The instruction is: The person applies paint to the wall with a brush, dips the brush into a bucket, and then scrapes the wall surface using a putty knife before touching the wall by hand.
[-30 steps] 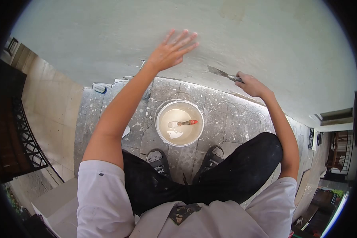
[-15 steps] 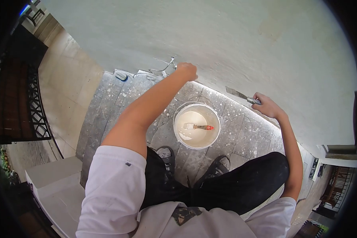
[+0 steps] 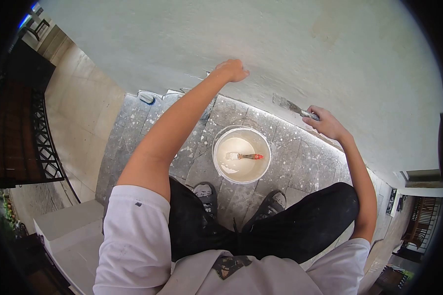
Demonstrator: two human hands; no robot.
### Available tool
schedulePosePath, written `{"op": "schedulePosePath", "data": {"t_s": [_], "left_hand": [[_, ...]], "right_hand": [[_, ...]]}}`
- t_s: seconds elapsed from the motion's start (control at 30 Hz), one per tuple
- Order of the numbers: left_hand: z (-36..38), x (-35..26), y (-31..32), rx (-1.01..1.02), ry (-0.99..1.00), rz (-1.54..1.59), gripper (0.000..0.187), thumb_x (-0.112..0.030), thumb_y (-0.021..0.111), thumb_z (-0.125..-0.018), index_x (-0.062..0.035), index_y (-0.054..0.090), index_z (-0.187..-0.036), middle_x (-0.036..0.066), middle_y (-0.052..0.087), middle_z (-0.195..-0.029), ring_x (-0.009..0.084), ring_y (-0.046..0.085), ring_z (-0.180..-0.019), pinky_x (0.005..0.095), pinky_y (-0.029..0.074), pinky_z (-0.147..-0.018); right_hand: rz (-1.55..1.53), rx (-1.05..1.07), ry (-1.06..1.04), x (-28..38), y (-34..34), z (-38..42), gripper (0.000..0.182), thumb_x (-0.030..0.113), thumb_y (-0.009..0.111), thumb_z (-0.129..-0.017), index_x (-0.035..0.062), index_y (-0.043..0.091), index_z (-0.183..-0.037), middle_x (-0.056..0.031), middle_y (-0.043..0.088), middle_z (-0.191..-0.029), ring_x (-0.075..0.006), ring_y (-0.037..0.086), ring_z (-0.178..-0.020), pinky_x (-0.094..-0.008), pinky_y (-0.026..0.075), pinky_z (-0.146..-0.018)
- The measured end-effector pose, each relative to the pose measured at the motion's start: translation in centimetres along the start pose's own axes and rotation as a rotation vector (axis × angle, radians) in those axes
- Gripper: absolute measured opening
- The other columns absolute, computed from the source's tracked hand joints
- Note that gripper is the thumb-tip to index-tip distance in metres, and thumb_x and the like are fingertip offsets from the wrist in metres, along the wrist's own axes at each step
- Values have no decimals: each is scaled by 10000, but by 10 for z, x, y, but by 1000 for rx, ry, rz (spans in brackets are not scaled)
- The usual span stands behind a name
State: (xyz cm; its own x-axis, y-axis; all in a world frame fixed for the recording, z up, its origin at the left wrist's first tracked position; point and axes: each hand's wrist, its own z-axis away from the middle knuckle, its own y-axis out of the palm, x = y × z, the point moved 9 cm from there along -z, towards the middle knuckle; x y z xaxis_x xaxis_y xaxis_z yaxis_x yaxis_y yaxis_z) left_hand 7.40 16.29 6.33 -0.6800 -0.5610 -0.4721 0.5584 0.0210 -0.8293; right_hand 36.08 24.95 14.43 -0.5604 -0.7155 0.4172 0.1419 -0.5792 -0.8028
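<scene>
My left hand [image 3: 234,71] is closed against the pale wall [image 3: 182,39], above the wall's foot; whatever it holds, if anything, is hidden. In my right hand [image 3: 325,122] is the handle of a putty knife [image 3: 293,106], its flat metal blade pointing left beside the wall. A white bucket [image 3: 218,169] stands on the floor between my feet and the wall, holding cream-coloured paint. Inside the bucket lies a brush [image 3: 248,156] with a red-tipped handle and pale bristles.
Grey floor tiles [image 3: 187,142] are spattered with white. At the wall's foot on the left lies a small white-and-blue object [image 3: 146,98]. A white block [image 3: 71,221] stands at lower left, with a dark metal-framed bench [image 3: 22,132] beyond.
My left hand has moved up along the wall, away from the floor edge. My right hand and the putty knife have shifted slightly up and left.
</scene>
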Motion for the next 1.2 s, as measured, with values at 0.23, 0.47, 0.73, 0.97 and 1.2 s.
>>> {"op": "schedulePosePath", "data": {"t_s": [0.23,0.47,0.73,0.97,1.2], "left_hand": [[27,-41,-44,-181,371,-53,276,-304,551,-820,-96,699,-924,86,690,-842,265,640,-832,381,484,-785],[90,-42,-72,-802,826,-391,561,-262,609,-827,-246,429,-1358,39,636,-925,245,618,-767,354,501,-723],[71,-4,-42,-572,640,-798,769,-196,558,-857,-360,132,-1476,17,620,-847,168,607,-686,306,503,-654],[63,4,-38,-536,565,-812,822,-170,545,-862,-423,49,-1468,39,640,-841,177,612,-626,310,503,-600],[53,12,-36,-442,481,-710,829,-147,546,-858,-473,60,-1445,66,639,-703,239,612,-551,350,512,-534]], "right_hand": [[121,-310,-46,22,-16,-12,380,385,465,-955,12,502,-1017,-207,601,-764,-390,586,-726,-471,441,-657],[192,-476,-111,67,-16,-36,399,400,439,-962,18,520,-1044,-268,616,-813,-451,591,-780,-529,445,-679],[215,-465,-65,61,-4,-47,450,418,431,-959,0,560,-1061,-281,613,-858,-451,585,-833,-527,447,-733],[216,-518,-92,75,-11,-38,457,418,442,-951,-5,567,-1070,-290,606,-863,-453,582,-840,-530,443,-742],[206,-474,-63,72,-6,-48,420,388,456,-948,8,555,-1096,-290,606,-843,-454,585,-811,-528,439,-718]]}}
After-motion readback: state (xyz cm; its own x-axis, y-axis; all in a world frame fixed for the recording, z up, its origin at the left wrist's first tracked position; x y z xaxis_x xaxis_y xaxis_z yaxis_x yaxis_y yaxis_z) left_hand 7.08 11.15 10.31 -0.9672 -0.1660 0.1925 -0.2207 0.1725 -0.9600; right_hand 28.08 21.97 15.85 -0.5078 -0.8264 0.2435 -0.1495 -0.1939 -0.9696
